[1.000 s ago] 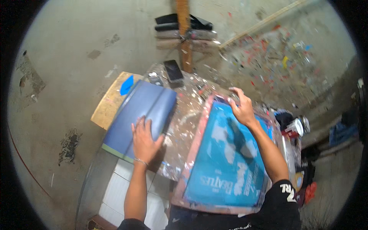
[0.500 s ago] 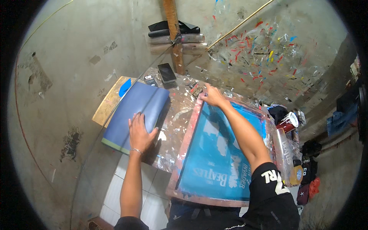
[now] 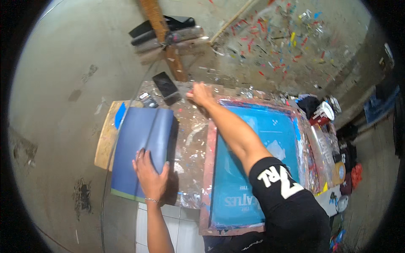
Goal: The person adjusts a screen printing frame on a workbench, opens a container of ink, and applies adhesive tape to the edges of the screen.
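Beneath my left hand (image 3: pixel 149 177), whose fingers are spread and resting on it, lies a folded blue sheet (image 3: pixel 133 130) with a green lower edge. My right hand (image 3: pixel 199 93) reaches beyond the top-left corner of a screen-printing screen (image 3: pixel 228 189), which has a teal mesh and pink-stained frame. Its fingers are curled at the paint-spattered tabletop (image 3: pixel 187 164), around a small reddish item that I cannot make out. My right forearm crosses over the screen. A dark phone (image 3: pixel 163 84) and a small grey object (image 3: pixel 147 100) lie left of my right hand.
A wooden board (image 3: pixel 103 139) juts out at left. Rolls of sheeting (image 3: pixel 185 33) hang on a wooden post (image 3: pixel 175 63) against the spattered wall. At right are a white-rimmed can (image 3: pixel 325 113), a clear roll (image 3: pixel 321 149), tape (image 3: pixel 339 173) and cloths. A thin cord runs down the left.
My right hand has moved from the screen's top edge leftward and forward onto the table beside the phone, fingers now curled. My left hand stays on the blue sheet. The view has shifted.
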The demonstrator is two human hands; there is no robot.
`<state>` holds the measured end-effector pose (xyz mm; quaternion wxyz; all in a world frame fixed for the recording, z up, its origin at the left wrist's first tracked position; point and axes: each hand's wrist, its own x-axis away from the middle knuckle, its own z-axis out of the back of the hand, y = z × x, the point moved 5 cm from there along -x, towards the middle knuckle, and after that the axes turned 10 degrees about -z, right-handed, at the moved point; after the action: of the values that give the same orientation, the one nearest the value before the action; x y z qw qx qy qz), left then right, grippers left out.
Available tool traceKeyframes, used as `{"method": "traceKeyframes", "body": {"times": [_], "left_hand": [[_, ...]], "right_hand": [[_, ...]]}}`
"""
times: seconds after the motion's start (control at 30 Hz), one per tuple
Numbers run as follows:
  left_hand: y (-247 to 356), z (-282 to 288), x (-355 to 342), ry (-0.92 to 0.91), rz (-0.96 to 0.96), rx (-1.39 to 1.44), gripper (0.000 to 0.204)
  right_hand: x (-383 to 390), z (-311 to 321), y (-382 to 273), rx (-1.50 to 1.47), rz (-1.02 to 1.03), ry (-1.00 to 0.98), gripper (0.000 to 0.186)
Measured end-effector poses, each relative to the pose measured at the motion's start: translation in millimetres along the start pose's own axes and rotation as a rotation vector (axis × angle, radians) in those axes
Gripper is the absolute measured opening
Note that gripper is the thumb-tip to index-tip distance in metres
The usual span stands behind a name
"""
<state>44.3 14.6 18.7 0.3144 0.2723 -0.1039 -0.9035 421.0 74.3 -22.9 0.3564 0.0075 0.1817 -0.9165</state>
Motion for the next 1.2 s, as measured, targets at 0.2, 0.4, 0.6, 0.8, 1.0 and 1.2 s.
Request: {"method": "traceKeyframes", "body": {"times": [0.2, 0.4, 0.6, 0.8, 1.0, 1.2], "left_hand": [[-3, 4, 1, -0.014, 0.000, -0.033, 0.065], [-15, -22, 4, -0.018, -0.094, -0.116, 0.064], [-12, -4, -3, 0.017, -0.079, -0.083, 0.064], [-17, 5, 2, 0.178, -0.215, -0.211, 0.061], [61, 62, 27, 0.282, -0.214, 0.234, 0.040], [54, 66, 21, -0.024, -0.371, 0.025, 0.043]], "right_hand": [[14, -5, -17, -0.049, -0.043, -0.040, 0.052], [36, 39, 35, -0.053, 0.180, -0.130, 0.059], [225, 180, 144, -0.106, 0.402, -0.028, 0.047], [425, 242, 234, -0.148, 0.005, -0.205, 0.044], [544, 233, 248, -0.288, -0.099, -0.210, 0.055], [583, 213, 243, -0.274, 0.035, -0.223, 0.066]]}}
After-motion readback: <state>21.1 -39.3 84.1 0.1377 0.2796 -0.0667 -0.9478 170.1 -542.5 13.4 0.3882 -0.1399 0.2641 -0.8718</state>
